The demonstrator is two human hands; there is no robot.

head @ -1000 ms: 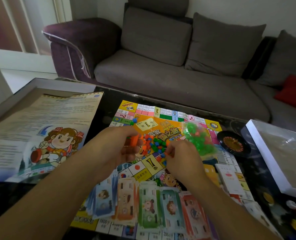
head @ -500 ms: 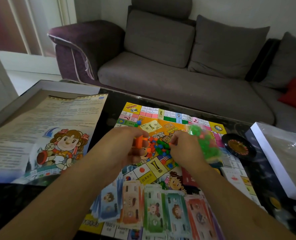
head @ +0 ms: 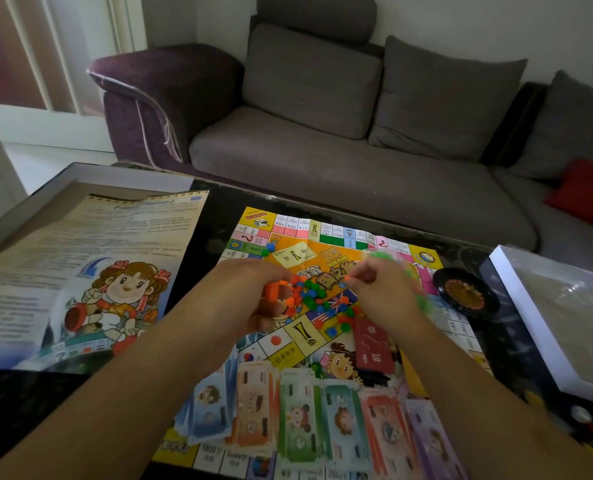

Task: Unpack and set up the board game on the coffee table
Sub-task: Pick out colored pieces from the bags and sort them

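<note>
Lying fanned along the near edge of the desk [head: 218, 216], the paper banknotes [head: 302, 414] overlap the near side of the game board [head: 326, 237] in blue, orange, green, red and purple stacks. Just beyond them a dark red card deck [head: 373, 344] rests on the board below the right wrist.

At the board's middle sits a loose heap of small plastic pieces [head: 322, 301] in orange, blue and green. The left hand [head: 250, 292] is curled around a cluster of orange pieces [head: 277, 291], and the right hand [head: 381, 292] pinches a single orange piece [head: 347, 278] between thumb and fingertip. Behind the right hand lies a clear bag of green pieces [head: 388, 259], partly hidden.

These pieces look tiny, light, hard and smooth, so they would likely roll or skitter if dropped; a fingertip pinch on the sides, one at a time, seems the safest hold, with the other hand cupped as a store. The board looks thin and creased, so it may shift under a push.

Toward the right edge a small black roulette wheel [head: 464, 292] sits just off the board, and a white box tray [head: 558, 327] lies beyond it. On the left side a large printed rules sheet [head: 90, 268] spreads over the box lid [head: 121, 176]. Past the far edge stands a grey sofa [head: 340, 161].
</note>
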